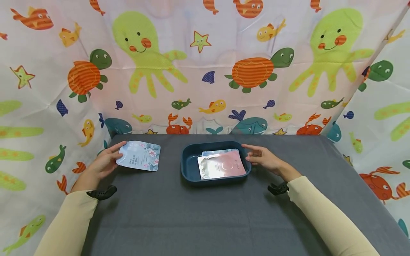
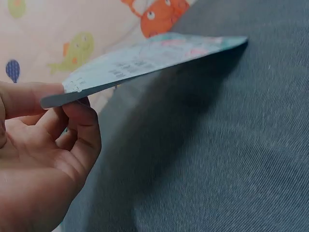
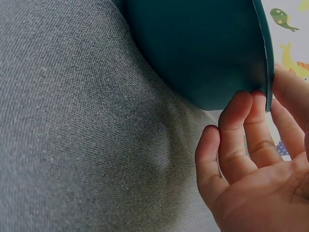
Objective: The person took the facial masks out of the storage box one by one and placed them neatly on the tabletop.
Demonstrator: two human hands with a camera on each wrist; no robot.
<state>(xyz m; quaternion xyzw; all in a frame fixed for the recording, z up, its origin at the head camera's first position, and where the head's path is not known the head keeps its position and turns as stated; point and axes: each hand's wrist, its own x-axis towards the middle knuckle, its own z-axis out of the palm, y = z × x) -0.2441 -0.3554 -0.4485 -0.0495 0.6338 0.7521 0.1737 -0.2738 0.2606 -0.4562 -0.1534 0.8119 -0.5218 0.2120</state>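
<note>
Sleeves: nearest the camera, a cream left sleeve (image 1: 67, 224) slants in from the lower left of the frame, and a matching right sleeve (image 1: 330, 217) from the lower right.
Wristbands: a black left band (image 1: 102, 193) and a black right band (image 1: 277, 188) sit just beyond the cuffs.
Left grip (image 1: 104, 165): narrow, thumb and fingers pinching the near edge of a pouch, left of the middle of the frame.
Blue pouch (image 1: 139, 155): light blue, flat, with pink flowers and lines of small print; it extends rightward from the fingers, well apart from the tray. Seen from the left wrist, it tilts above a dark shadow; whether its far tip touches the table, I cannot tell.
Right grip (image 1: 264, 160): narrow, holding the tray's right end, with digits on both sides of the rim.
Tray (image 1: 191, 165): dark blue, rounded at the corners, standing on the table at the centre of the frame.
Pink pouch (image 1: 229, 165): shiny, silvery toward its left end, lying in the right part of the tray on top of another.
Lower pouch (image 1: 208, 153): pale blue, mostly covered, its upper edge showing behind the pink one.
Table (image 1: 179, 220): spread with dark grey cloth.
Backdrop (image 1: 208, 32): white fabric printed with octopuses, turtles, crabs, whales and fish, across the top and both sides.
</note>
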